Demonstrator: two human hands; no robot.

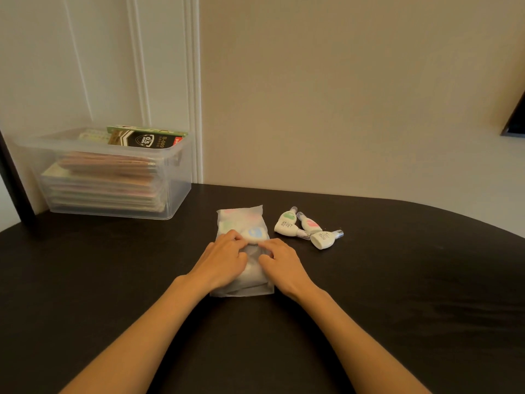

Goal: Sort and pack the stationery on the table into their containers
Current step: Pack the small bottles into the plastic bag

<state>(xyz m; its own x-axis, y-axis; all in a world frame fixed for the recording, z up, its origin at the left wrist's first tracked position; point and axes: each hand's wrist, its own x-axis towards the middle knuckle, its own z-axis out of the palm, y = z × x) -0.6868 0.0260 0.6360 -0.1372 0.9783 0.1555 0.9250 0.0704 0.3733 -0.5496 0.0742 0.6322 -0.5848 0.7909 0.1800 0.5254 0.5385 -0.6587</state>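
Left hand (224,260) and right hand (279,265), fingers curled, pinch the frosted pouch (241,216), likely seating a blue-marked tape (254,234). Three loose tapes (309,224) lie beside it, mid-table.

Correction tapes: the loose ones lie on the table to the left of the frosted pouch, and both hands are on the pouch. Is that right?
Not quite. The head view shows the loose correction tapes to the right of the frosted pouch, not the left. The left hand and right hand are on the pouch, as you said.
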